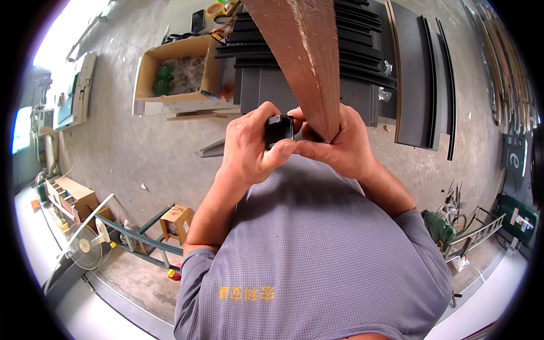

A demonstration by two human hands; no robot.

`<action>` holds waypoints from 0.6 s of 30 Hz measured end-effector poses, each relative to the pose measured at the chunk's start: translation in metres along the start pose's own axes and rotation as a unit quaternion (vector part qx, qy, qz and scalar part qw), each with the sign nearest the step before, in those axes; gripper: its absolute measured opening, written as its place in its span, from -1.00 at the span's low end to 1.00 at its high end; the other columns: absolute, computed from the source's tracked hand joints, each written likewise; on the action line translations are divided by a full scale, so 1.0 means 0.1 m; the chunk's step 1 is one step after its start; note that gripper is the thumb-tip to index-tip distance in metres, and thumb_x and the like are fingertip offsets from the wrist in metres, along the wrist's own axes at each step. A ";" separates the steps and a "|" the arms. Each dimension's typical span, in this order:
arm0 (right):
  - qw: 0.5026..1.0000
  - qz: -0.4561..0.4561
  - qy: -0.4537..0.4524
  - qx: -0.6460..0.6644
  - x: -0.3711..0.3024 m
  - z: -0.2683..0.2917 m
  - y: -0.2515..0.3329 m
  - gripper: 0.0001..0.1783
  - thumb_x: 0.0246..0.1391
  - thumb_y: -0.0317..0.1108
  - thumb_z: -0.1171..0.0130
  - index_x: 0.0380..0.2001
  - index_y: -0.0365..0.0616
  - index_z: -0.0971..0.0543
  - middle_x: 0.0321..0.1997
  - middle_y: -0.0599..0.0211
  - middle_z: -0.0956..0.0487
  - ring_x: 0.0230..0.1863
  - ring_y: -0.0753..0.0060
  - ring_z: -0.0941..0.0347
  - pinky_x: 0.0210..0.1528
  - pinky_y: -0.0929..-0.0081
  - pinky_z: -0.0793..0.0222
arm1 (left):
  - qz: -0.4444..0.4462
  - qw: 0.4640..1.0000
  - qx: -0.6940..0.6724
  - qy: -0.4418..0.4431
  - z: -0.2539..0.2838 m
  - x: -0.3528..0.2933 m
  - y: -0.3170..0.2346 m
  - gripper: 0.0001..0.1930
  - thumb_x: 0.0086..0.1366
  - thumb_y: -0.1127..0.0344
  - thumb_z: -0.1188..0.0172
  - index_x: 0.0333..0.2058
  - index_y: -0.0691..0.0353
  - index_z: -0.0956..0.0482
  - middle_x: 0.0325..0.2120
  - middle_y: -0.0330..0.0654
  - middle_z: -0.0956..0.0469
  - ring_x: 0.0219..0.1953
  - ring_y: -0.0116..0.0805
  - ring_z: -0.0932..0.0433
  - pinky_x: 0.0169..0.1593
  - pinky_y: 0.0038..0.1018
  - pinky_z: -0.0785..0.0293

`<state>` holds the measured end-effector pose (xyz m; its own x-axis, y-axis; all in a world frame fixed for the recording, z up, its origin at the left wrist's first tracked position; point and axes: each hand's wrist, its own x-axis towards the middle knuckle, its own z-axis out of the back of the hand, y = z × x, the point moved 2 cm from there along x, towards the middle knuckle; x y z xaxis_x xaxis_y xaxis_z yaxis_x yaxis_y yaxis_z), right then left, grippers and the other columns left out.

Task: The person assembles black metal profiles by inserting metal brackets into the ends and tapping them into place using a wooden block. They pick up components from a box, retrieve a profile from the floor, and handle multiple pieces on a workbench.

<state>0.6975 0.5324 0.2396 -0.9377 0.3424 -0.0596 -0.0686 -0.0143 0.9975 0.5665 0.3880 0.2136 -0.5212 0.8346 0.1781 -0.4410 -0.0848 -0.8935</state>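
In front of my chest, my left hand (249, 141) is closed around a small black box-shaped piece (277, 131) with a shiny rim; its far side is hidden by my fingers. A long reddish-brown board (311, 62), worn along a pale edge, stands up toward the camera and narrows downward. My right hand (345, 144) is wrapped round the lower end of that board. The thumbs of both hands nearly meet between the two things. Whether the black piece touches the board, I cannot tell.
Beyond my hands, black metal profiles (362, 51) lie stacked on dark panels (416, 79). An open cardboard box (144, 73) with a green object stands at the back left, near a phone (198, 20). A fan (85, 245) and green metal frame (153, 242) are at lower left.
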 end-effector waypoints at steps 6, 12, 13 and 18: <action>0.999 0.028 -0.015 -0.040 0.04 0.10 -0.16 -0.45 0.00 -0.38 -0.54 0.07 -0.17 -0.59 -0.35 0.42 -0.58 -0.34 0.62 -0.44 -0.25 0.58 -0.41 | 0.039 0.998 0.034 -0.017 0.09 0.02 -0.04 -0.34 0.22 -0.34 -0.22 -0.43 0.31 -0.46 -0.65 -0.02 -0.39 -0.57 -0.03 -0.45 -0.42 -0.29 -0.39; 0.954 0.084 -0.086 -0.275 -0.09 0.53 -0.57 -0.82 0.21 -0.46 -0.33 -0.23 -0.18 -0.49 -0.53 0.60 -0.40 -0.51 0.66 -0.26 -0.44 0.57 -0.23 | 0.047 0.997 0.016 -0.054 0.22 -0.04 -0.02 -0.35 0.26 -0.31 -0.20 -0.46 0.30 -0.41 -0.67 -0.04 -0.33 -0.60 -0.11 -0.38 -0.45 -0.32 -0.35; 0.941 0.120 -0.103 -0.300 -0.09 0.54 -0.61 -0.84 0.24 -0.45 -0.30 -0.28 -0.17 -0.47 -0.56 0.65 -0.34 -0.56 0.69 -0.20 -0.49 0.59 -0.15 | 0.040 0.997 0.018 -0.058 0.22 -0.04 -0.03 -0.34 0.27 -0.32 -0.19 -0.46 0.30 -0.41 -0.67 -0.05 -0.32 -0.60 -0.12 -0.36 -0.45 -0.33 -0.34; 0.977 0.050 -0.182 -0.103 -0.20 0.46 -0.83 -0.89 0.25 -0.49 -0.27 -0.24 -0.17 -0.52 -0.54 0.47 -0.42 -0.51 0.58 -0.30 -0.41 0.54 -0.28 | 0.032 0.996 -0.004 -0.079 0.23 -0.04 -0.07 -0.28 0.30 -0.40 -0.15 -0.46 0.31 -0.39 -0.68 -0.10 -0.30 -0.61 -0.21 -0.33 -0.46 -0.36 -0.32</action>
<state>0.7377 0.5698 0.1597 -0.7624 0.6404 0.0931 -0.0844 -0.2410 0.9669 0.5545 0.3723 0.2286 -0.6564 0.7320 0.1824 -0.3974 -0.1300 -0.9084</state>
